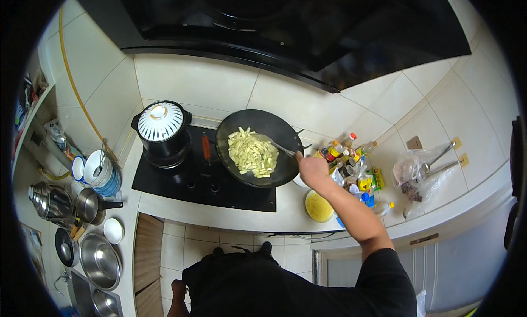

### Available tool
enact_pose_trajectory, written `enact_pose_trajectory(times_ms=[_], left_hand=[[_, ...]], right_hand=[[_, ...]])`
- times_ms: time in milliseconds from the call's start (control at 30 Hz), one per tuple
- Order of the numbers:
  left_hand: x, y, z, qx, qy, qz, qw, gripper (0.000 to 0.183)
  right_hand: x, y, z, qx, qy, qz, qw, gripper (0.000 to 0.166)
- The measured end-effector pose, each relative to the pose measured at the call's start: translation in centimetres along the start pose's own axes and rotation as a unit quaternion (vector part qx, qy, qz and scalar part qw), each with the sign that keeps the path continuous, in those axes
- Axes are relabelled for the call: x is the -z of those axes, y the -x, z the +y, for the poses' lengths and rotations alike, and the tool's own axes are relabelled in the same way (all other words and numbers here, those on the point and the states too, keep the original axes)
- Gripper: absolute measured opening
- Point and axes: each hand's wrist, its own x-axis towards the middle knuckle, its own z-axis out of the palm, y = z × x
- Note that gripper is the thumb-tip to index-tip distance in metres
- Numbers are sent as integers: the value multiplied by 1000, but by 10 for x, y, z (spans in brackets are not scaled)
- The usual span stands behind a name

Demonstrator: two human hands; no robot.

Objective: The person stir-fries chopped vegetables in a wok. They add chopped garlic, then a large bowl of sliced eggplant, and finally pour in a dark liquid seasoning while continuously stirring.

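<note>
My right hand (314, 169) grips the handle of a metal cooking utensil (283, 148) at the right rim of a black wok (288, 168). The utensil's far end reaches into pale green vegetable strips (252, 152) heaped in the wok, where its head is partly hidden. The wok sits over the right part of a black glass cooktop (234, 199). Low beside my body hangs my left hand (178, 289), away from the counter; its fingers are too small and dark to make out.
On the left burner stands a black pot (164, 146) with a striped white lid (160, 121). A bowl (307, 212) of yellow food is below my right forearm, near several seasoning bottles (335, 152). Stacked bowls (108, 181), a saucepan (87, 205) and a steel basin (100, 261) line the left counter.
</note>
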Motion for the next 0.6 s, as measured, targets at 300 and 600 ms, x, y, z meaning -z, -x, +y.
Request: enact_pose_trajectory(times_ms=[300,600], left_hand=[[-8,4,-35,-182,-290,106,934,15],[8,-8,-42,-229,-320,22,919,26]], right_hand=[[9,39,-4,35,-54,-59,996,57],[12,45,-3,6,-18,-66,998,55]])
